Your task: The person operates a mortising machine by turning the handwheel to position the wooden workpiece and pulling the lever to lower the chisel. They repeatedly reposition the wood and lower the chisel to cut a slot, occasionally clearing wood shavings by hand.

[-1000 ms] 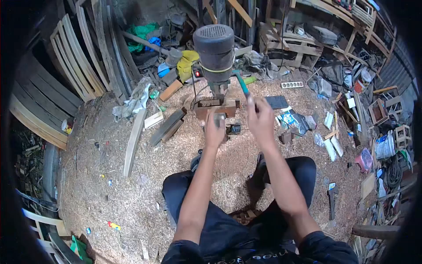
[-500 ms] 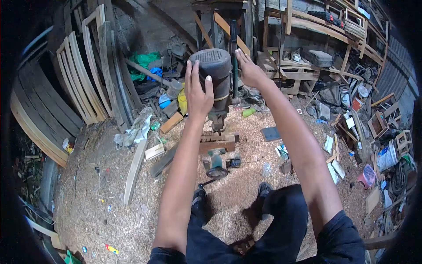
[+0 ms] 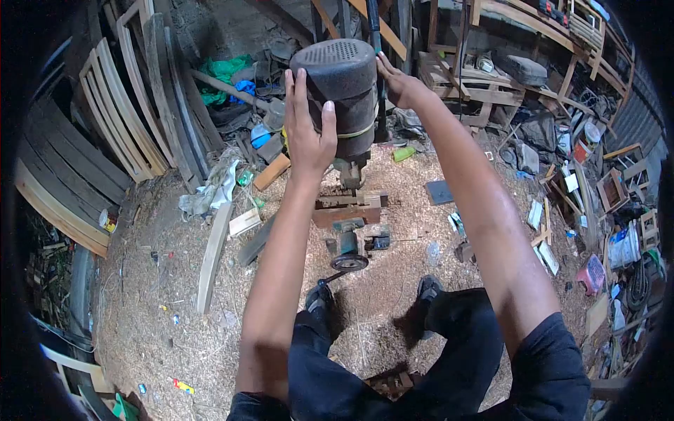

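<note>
In front of me stands a drilling machine with a dark, cylindrical motor (image 3: 340, 84) that has a vented cap. My left hand (image 3: 309, 137) lies against the motor's left side, fingers and thumb stretched out. At its right side, my right hand (image 3: 404, 88) has its fingers extended against or just beside a dark upright lever (image 3: 374, 31); contact is partly hidden. Below the motor, the bit (image 3: 354, 191) points down at a reddish-brown wooden piece (image 3: 347, 215). Nearer my feet is a round handwheel (image 3: 349, 262) with a crank.
Curved wooden slats (image 3: 116, 112) lean at the left. A loose board (image 3: 214, 259) lies on the shaving-covered floor (image 3: 210, 358), beside several offcuts. Wooden frames (image 3: 484, 98) and scrap crowd the right and back. My shoes (image 3: 430, 289) stand either side of the machine's base.
My view has shifted, so the motor appears larger and the floor slightly higher. Both hands keep nearly the same places beside the machine, the right one a little closer to the motor.
</note>
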`<control>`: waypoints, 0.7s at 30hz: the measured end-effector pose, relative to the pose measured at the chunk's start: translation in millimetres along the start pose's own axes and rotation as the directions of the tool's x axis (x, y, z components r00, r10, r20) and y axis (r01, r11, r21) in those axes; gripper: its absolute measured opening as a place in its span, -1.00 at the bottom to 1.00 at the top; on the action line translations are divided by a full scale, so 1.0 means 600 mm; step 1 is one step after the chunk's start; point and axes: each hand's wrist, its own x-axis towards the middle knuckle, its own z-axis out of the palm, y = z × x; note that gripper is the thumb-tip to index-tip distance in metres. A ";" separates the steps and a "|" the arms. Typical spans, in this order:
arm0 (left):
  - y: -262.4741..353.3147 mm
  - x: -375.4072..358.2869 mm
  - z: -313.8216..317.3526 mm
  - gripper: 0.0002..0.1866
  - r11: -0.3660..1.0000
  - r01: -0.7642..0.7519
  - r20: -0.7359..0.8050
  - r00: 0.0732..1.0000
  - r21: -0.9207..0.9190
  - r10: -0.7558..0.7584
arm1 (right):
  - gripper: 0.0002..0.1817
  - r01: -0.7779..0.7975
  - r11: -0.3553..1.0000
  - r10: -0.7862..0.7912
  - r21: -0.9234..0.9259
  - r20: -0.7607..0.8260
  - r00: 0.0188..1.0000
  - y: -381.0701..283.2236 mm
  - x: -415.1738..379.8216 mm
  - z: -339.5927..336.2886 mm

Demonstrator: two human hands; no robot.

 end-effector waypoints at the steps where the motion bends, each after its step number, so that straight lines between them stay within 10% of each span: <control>1: 0.000 -0.003 0.001 -0.33 1.000 -0.003 -0.006 1.000 -0.002 0.003 | 0.17 -0.011 1.000 0.011 -0.023 -0.003 1.000 0.001 0.002 0.007; 8: -0.009 -0.029 -0.004 -0.40 0.999 0.000 -0.021 1.000 0.034 0.001 | 0.09 -0.071 0.996 0.070 -0.057 -0.015 0.997 0.000 0.020 0.016; 11: -0.024 -0.126 -0.031 -0.46 0.971 0.236 0.013 0.972 -0.031 -0.236 | -0.06 0.141 0.947 -0.031 0.289 -0.355 0.934 0.001 -0.032 0.073; 14: -0.043 -0.282 -0.077 -0.55 0.860 0.504 0.156 0.846 0.081 -0.510 | -0.41 0.012 0.829 0.315 0.558 -0.485 0.816 -0.081 -0.185 0.137; 16: -0.064 -0.388 -0.094 -0.58 0.759 0.612 0.219 0.727 0.223 -0.650 | -0.60 -0.121 0.738 0.459 0.664 -0.363 0.811 -0.105 -0.293 0.250; 19: -0.074 -0.525 -0.115 -0.61 0.635 0.633 0.320 0.550 0.442 -0.771 | -0.46 -0.545 0.564 0.420 0.621 0.353 0.836 -0.190 -0.445 0.342; 21: -0.053 -0.582 -0.140 -0.64 0.594 0.553 0.444 0.395 0.584 -0.804 | -0.39 -0.383 0.654 0.299 0.653 0.242 0.923 -0.253 -0.519 0.433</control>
